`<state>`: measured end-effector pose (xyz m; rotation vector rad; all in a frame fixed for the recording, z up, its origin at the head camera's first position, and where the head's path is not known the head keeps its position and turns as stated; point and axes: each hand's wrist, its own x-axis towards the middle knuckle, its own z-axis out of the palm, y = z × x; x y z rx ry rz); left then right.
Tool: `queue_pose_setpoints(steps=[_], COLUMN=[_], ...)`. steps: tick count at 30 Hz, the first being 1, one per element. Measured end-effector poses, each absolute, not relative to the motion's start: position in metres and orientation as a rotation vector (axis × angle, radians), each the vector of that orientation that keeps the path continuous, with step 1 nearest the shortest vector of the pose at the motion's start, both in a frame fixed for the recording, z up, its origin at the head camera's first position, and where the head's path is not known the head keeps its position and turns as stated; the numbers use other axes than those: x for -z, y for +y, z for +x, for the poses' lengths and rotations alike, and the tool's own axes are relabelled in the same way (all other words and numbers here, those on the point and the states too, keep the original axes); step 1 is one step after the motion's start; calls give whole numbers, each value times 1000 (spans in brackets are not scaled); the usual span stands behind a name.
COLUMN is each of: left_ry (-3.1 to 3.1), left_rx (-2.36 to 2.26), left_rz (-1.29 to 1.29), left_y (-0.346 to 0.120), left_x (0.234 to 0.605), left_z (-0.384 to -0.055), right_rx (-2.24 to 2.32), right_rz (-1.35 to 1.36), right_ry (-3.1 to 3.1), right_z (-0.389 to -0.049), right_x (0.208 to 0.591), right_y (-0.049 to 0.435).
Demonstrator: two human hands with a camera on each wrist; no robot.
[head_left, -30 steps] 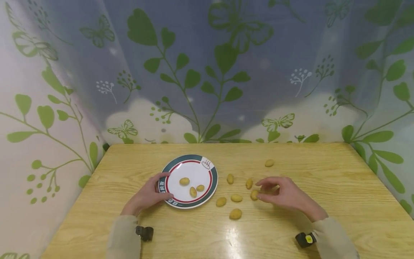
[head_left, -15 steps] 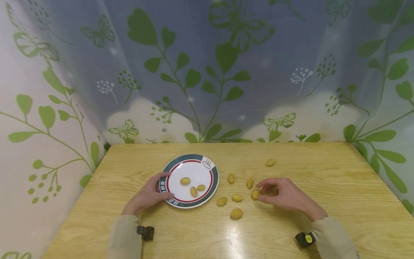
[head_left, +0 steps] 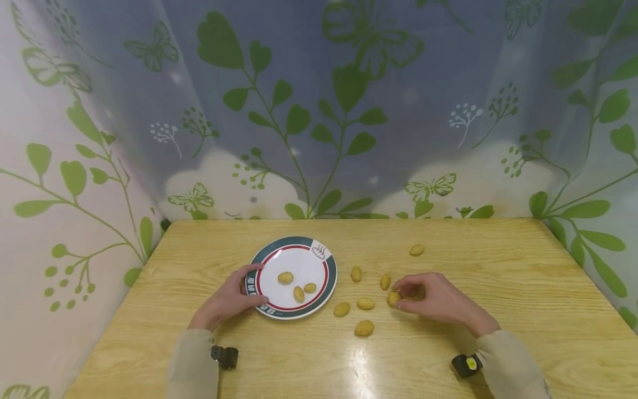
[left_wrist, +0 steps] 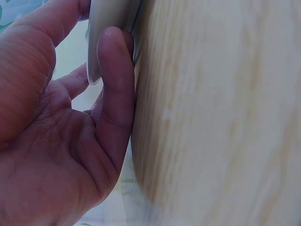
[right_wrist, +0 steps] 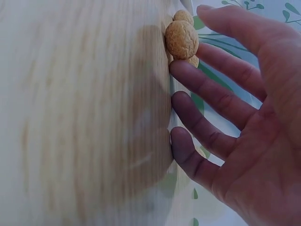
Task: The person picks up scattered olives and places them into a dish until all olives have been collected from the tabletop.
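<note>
My left hand (head_left: 230,299) grips the left rim of a white plate (head_left: 273,266) with a green band and a red ring. The thumb and a fingertip lie on the rim; in the left wrist view other fingers curl at the plate's edge. Three small yellow-brown ovals (head_left: 286,278) lie on the plate. My right hand (head_left: 431,296) has its thumb and index finger on either side of a wrinkled, nut-like oval (right_wrist: 182,40) on the table. In the right wrist view the thumb tip stands apart from it, while the middle fingertip is right at its side.
Several similar ovals (head_left: 365,303) lie scattered between the plate and my right hand, with one (head_left: 416,250) farther back. The wooden table (head_left: 319,366) ends at a curtain (head_left: 319,138) with leaves and butterflies.
The right index fingertip has drawn slightly closer to the oval, and the right wrist has shifted a little. The left hand and plate stay in place.
</note>
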<state>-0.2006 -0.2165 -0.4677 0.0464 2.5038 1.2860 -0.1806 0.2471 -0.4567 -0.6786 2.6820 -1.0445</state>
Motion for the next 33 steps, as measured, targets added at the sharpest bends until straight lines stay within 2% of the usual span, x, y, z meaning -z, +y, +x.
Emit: queue_pose_setpoints(steps=[33], left_ry=[2519], left_rx=[-1264], left_rz=[65], left_y=[-214], left_x=[463], left_z=[-198], right_rx=[1018], right_rz=[-655], right_ry=[2683], right_z=[-185], right_x=[458], right_y=[238])
